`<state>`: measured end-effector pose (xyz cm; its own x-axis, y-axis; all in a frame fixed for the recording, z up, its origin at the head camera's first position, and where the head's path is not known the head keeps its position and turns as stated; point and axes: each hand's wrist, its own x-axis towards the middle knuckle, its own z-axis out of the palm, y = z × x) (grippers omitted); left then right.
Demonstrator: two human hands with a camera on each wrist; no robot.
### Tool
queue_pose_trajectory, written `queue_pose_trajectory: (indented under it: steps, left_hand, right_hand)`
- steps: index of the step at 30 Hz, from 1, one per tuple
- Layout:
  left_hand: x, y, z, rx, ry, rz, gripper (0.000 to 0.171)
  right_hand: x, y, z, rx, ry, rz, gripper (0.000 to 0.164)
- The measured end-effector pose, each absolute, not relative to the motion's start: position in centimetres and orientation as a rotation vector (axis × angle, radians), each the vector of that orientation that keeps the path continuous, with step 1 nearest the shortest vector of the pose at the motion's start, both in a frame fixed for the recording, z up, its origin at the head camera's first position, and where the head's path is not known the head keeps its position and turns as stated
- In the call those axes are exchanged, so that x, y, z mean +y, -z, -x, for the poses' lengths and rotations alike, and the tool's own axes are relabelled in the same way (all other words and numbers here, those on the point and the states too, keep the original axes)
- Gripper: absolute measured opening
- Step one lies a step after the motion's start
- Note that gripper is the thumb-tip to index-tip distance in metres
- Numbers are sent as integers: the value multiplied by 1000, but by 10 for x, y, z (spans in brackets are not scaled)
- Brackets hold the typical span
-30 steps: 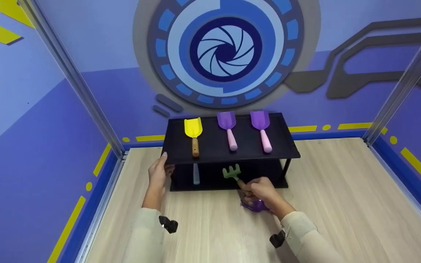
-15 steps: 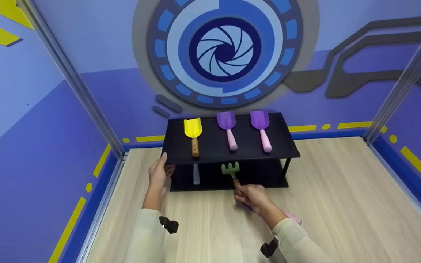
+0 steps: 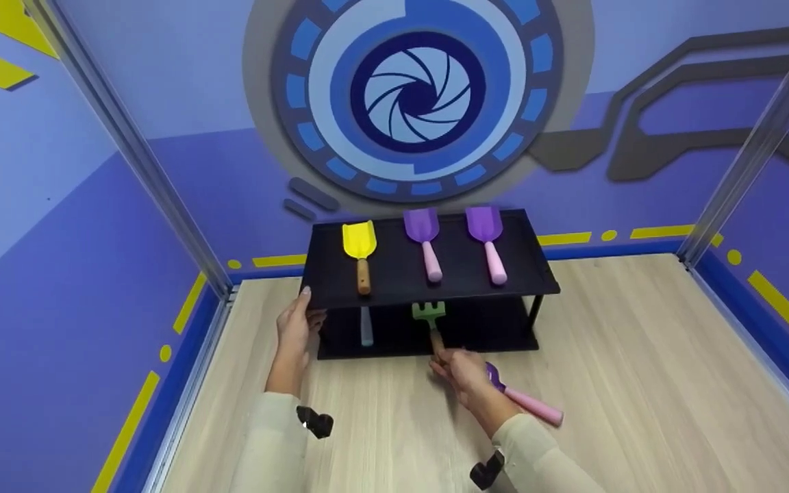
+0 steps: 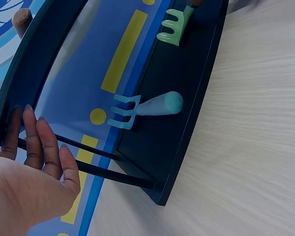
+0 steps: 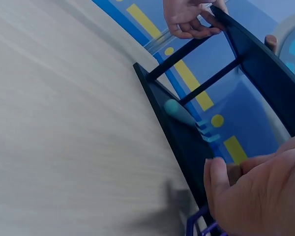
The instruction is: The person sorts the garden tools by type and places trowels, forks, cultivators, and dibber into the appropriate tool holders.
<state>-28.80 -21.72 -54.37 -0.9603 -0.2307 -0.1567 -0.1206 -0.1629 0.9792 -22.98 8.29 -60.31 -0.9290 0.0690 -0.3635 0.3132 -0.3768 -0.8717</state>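
Observation:
A black two-tier rack [image 3: 394, 284] stands against the back wall. My left hand [image 3: 294, 332] grips the left end of its upper shelf, thumb on top and fingers underneath. My right hand [image 3: 466, 376] pinches the wooden handle of a green hand fork [image 3: 429, 313], whose tines reach in between the two shelves, partly covered by the upper one. Left of it, on the lower shelf, lies a light blue hand fork [image 4: 160, 104] with its handle toward the front. Behind my right hand, a purple tool with a pink handle [image 3: 535, 407] lies on the table, its head partly hidden.
On the upper shelf lie a yellow scoop [image 3: 359, 239] with a wooden handle and two purple scoops, the middle scoop [image 3: 421, 226] and the right scoop [image 3: 484, 224], both pink-handled. Thin posts [image 4: 113, 172] join the shelves. Printed panels enclose the wooden table [image 3: 627, 356].
My right hand has moved left and slightly forward, bringing the green hand fork upright and farther under the upper shelf. More of the pink-handled tool shows. The left hand keeps its hold.

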Motion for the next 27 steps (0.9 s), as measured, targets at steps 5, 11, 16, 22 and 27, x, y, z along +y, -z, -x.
queue_pose_trajectory:
  steps: [5,11,16,22,27]
  left_hand:
    - [-216,542,286,-1994,2282,-425,45]
    - [-214,542,286,-1964,2297,-422,44]
    - [-214,542,287,-1962,2297,-426,44]
    - [-215,543,289,-1969,2294,-418,41]
    - [-216,543,289,-1959,2303,-430,39]
  right_hand:
    - [71,603,229,1651,2482,-532,35]
    - [55,608,224,1673,2500,-530,39]
    - [48,615,224,1806,2453,-548,41]
    - [51,621,228,2010,2357,-607,38]
    - [55,622,232,2057,2309,-609,38]
